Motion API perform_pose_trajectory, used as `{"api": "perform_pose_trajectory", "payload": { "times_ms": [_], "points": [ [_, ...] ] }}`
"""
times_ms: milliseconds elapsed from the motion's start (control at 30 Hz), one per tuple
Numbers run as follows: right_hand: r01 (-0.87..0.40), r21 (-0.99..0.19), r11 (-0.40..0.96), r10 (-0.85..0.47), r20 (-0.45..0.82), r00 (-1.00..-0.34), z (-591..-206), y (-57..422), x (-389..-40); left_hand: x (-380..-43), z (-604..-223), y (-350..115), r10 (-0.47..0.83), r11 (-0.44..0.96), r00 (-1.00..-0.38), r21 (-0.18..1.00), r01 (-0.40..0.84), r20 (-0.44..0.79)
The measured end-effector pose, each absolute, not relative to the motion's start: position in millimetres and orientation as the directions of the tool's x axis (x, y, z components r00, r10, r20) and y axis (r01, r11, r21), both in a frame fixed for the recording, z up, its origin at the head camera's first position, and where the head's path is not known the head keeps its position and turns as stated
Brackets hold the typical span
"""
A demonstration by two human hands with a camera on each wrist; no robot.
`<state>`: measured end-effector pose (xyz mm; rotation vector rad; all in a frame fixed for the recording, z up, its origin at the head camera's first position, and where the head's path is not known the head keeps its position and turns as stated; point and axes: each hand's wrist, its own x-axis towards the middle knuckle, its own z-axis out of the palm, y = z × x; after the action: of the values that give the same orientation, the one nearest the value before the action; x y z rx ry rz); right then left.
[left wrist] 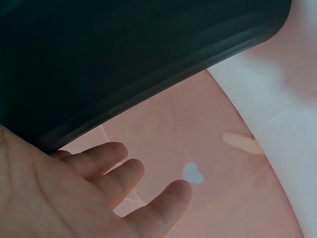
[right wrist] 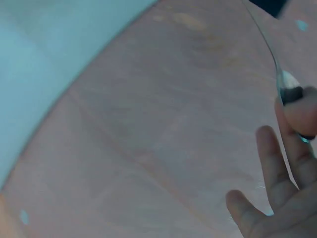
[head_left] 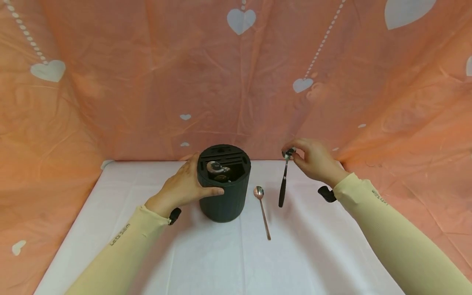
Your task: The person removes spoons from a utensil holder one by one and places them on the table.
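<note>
In the head view a black round utensil holder (head_left: 223,205) with a slotted top stands upright left of the table's middle. Shiny metal utensil heads (head_left: 215,167) show in its large opening. My left hand (head_left: 186,184) grips its left side, thumb across the front; the other fingers lie behind it, and several fingertips (left wrist: 178,191) show beside its dark wall in the left wrist view. My right hand (head_left: 313,162) pinches a black-handled spoon (head_left: 283,190) by its metal head, handle hanging down. A copper-coloured spoon (head_left: 264,215) lies between holder and right hand, bowl away from me.
A white cloth covers the table (head_left: 206,262). Close behind it and along both sides hangs an orange-pink curtain (head_left: 166,90) with white hearts. A dark wrist device (head_left: 326,194) sits under the right wrist, another under the left.
</note>
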<state>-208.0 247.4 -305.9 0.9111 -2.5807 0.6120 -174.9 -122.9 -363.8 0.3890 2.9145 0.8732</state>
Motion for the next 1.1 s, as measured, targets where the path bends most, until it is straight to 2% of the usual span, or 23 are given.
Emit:
{"api": "perform_pose_trajectory", "payload": {
  "times_ms": [200, 433, 700, 1100],
  "points": [
    [-0.592, -0.378, 0.712, -0.523, 0.278, -0.806, -340, 252, -213, -172, -363, -123, 0.265, 0.793, -0.964, 0.567, 0.221, 0.005],
    [-0.553, -0.421, 0.719, -0.527, 0.188, -0.829, -359, 252, -216, -170, -365, -125, 0.258, 0.791, -0.966, 0.570, 0.223, 0.020],
    [-0.532, -0.390, 0.752, -0.508, 0.172, -0.844, -365, 259, -217, -174, -361, -121, 0.266, 0.787, -0.963, 0.571, 0.236, 0.031],
    [-0.514, -0.427, 0.744, -0.529, 0.095, -0.844, -379, 256, -225, -174, -363, -121, 0.282, 0.777, -0.958, 0.573, 0.260, 0.052]
  ]
}}
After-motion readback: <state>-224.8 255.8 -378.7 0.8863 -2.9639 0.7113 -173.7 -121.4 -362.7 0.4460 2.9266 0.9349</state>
